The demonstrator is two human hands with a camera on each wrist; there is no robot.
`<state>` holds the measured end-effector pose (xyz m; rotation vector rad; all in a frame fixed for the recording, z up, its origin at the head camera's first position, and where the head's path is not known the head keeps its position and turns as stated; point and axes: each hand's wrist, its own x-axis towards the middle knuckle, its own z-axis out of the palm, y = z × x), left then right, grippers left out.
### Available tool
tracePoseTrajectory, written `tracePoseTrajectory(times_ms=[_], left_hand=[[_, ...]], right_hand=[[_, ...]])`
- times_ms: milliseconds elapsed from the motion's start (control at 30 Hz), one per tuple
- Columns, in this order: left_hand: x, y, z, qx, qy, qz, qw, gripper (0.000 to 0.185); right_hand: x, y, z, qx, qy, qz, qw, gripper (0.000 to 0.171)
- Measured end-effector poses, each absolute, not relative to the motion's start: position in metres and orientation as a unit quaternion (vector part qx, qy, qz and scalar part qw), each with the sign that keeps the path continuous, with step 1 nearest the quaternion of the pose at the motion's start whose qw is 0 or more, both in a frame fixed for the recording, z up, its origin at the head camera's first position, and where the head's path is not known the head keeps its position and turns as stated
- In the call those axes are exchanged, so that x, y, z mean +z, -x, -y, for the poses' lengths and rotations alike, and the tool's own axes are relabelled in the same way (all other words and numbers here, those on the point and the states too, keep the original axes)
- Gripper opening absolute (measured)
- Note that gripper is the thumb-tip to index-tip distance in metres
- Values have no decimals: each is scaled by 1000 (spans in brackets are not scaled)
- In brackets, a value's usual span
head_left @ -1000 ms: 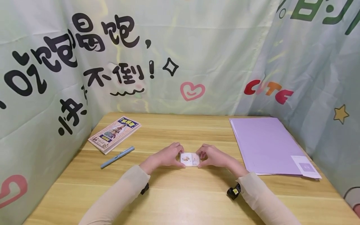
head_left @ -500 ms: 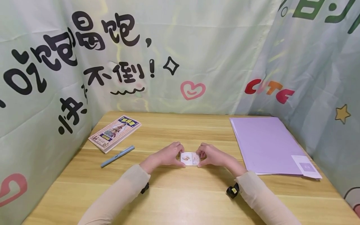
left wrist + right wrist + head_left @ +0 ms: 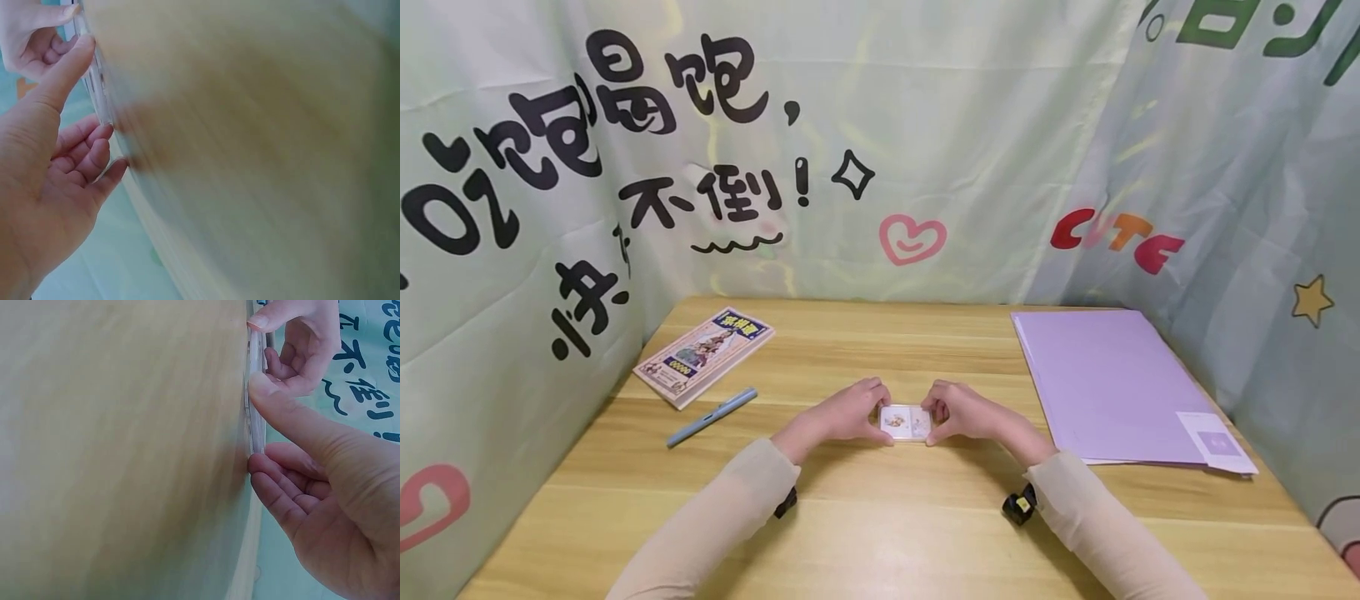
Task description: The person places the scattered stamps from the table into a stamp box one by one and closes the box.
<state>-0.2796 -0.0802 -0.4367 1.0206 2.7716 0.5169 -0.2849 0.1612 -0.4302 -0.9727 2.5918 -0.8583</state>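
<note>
A small flat case with clear edges lies at the middle of the wooden table. Its face has two panels, a white one with a little picture and a pinkish one. My left hand pinches its left end between thumb and fingers. The right hand grips the opposite end the same way. From the left wrist, the clear case shows edge-on, low against the tabletop, with the left thumb on its near edge. In the right wrist view the right thumb presses that edge too.
A pink illustrated booklet lies at the table's back left, with a blue pen just in front of it. At the right is a large lilac folder with a white label. Printed curtains enclose the table's back and sides.
</note>
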Motion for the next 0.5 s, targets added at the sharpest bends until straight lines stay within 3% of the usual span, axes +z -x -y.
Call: tracePoseTrajectory(times_ms=[500], left_hand=[[-437, 277, 81, 191, -334, -919, 85, 58]], right_hand=[[-428, 279, -162, -258, 351, -894, 104, 47]])
